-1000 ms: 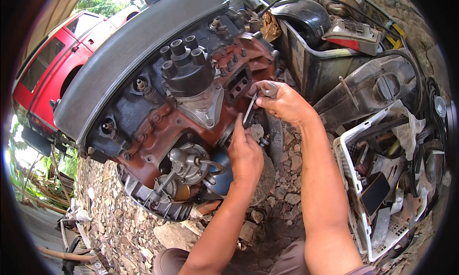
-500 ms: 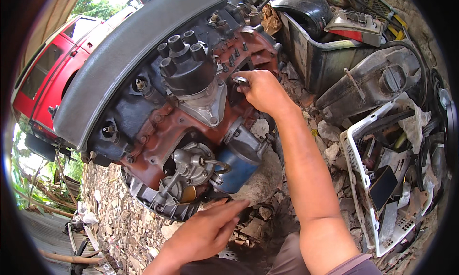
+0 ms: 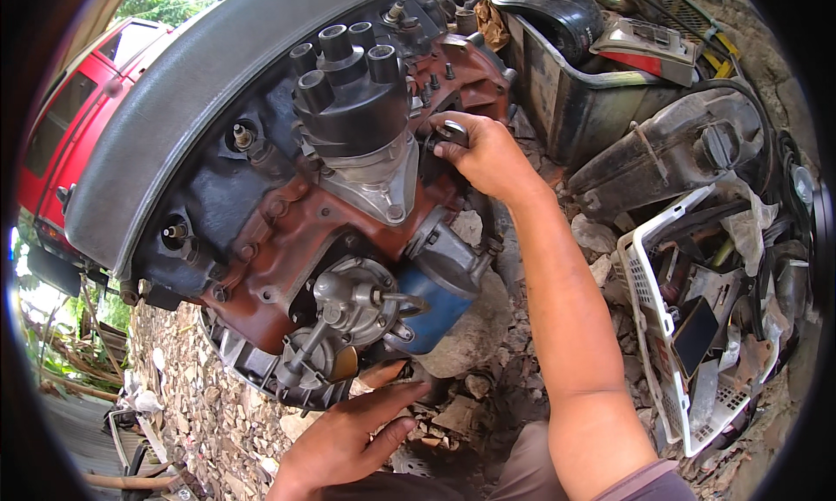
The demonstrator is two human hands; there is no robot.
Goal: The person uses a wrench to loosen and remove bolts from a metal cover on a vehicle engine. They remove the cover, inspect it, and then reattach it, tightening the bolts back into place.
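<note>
A red and black engine [image 3: 279,213] fills the middle. My right hand [image 3: 483,152] is closed around a wrench, pressed up to the engine's side beside the black distributor cap [image 3: 353,100]. One metal end of the wrench [image 3: 454,133] shows above my thumb; its other end is hidden. Lower down, my left hand [image 3: 348,440] is open, holding nothing, its fingers stretched out just below the engine's lower edge. Above it are a silver fuel pump [image 3: 348,301] and a blue oil filter [image 3: 435,309].
Rubble [image 3: 187,388] covers the ground around the engine. On the right stand a white plastic crate [image 3: 649,327] of scrap parts, a dirty metal cover [image 3: 670,152] and a dark bin [image 3: 557,91] with a black helmet-like shell. A red vehicle [image 3: 74,126] is at the far left.
My view has shifted slightly, and the engine looks a little closer. The wrench end at my right hand has turned a little. My left hand has moved slightly down and left.
</note>
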